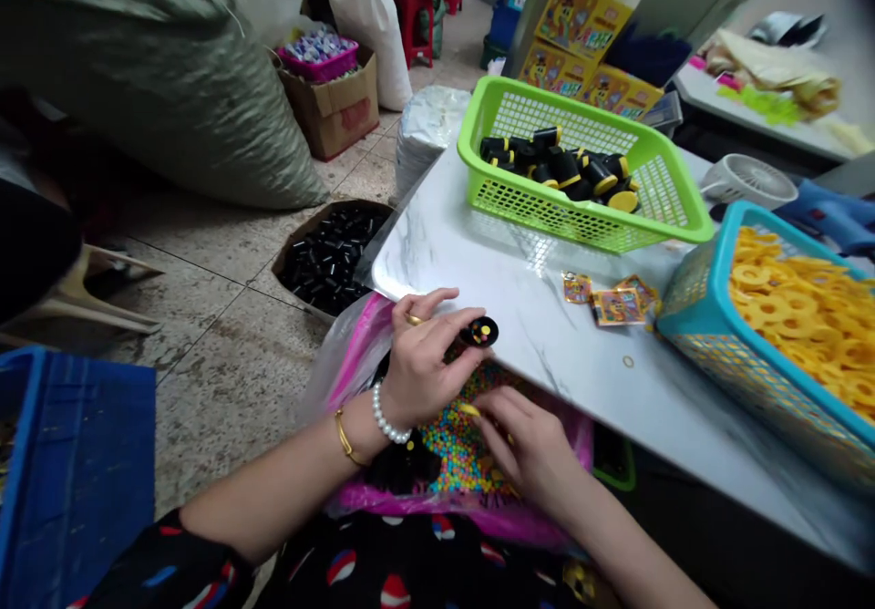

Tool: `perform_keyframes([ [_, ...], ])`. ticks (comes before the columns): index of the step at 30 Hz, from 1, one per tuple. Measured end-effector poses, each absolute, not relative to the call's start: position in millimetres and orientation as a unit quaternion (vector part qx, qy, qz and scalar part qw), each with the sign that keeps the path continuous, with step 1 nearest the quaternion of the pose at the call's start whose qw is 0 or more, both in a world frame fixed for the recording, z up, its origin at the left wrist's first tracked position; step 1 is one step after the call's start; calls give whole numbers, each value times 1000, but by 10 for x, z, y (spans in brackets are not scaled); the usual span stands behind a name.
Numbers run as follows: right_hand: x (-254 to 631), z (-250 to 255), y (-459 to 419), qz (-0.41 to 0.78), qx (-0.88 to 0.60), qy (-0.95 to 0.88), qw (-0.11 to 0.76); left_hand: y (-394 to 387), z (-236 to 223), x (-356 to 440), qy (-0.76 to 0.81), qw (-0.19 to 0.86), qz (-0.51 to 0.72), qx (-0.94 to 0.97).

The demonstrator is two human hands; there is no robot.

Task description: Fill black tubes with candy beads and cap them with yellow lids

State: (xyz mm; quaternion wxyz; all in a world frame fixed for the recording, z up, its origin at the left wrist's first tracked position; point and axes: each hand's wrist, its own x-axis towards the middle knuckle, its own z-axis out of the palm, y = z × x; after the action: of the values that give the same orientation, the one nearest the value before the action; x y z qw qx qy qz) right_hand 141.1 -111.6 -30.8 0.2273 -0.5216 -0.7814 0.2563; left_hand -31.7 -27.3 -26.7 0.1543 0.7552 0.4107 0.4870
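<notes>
While the left hand (427, 363) pinches a short black plastic tube (480, 332) between thumb and fingertips, its round end facing up and dotted with a few coloured beads, the right hand (526, 445) curls together just above a heap of multicoloured candy beads (458, 445) in a pink-edged plastic bag (355, 340) at 6 o'clock. A yellow sliver (468, 408) shows at its fingertips, but I cannot tell whether they are clamped on it. Holding the tube by its sides, directly over the bag, looks like sound handling: the end stays clear and any strays would drop among the beads. On the white marble counter (492, 290), a lime-green plastic basket (547, 217) at 1 o'clock holds black tubes with yellow caps (561, 167). A teal plastic basket (690, 317) at 3 o'clock holds flat yellow rings (786, 308), and small printed sachets (612, 304) lie between them. At 10 o'clock, a cardboard box (287, 267) on the tiled floor holds loose black tubes (332, 258).
</notes>
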Motion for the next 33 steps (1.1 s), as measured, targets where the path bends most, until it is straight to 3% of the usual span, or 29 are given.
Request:
perform_keyframes([
  [4, 1557, 193, -980, 418, -573, -607, 358, -221, -296, -257, 417, 191, 476, 750],
  [9, 1596, 291, -382, 548, -574, -459, 399, -173, -275, -222, 421, 192, 462, 757],
  [22, 1526, 234, -240, 600, -561, -451, 350, -222, -111, -195, 449, 266, 464, 716],
  [33, 1461, 233, -250, 617, -552, -432, 357, -193, -223, -206, 420, 241, 435, 759],
])
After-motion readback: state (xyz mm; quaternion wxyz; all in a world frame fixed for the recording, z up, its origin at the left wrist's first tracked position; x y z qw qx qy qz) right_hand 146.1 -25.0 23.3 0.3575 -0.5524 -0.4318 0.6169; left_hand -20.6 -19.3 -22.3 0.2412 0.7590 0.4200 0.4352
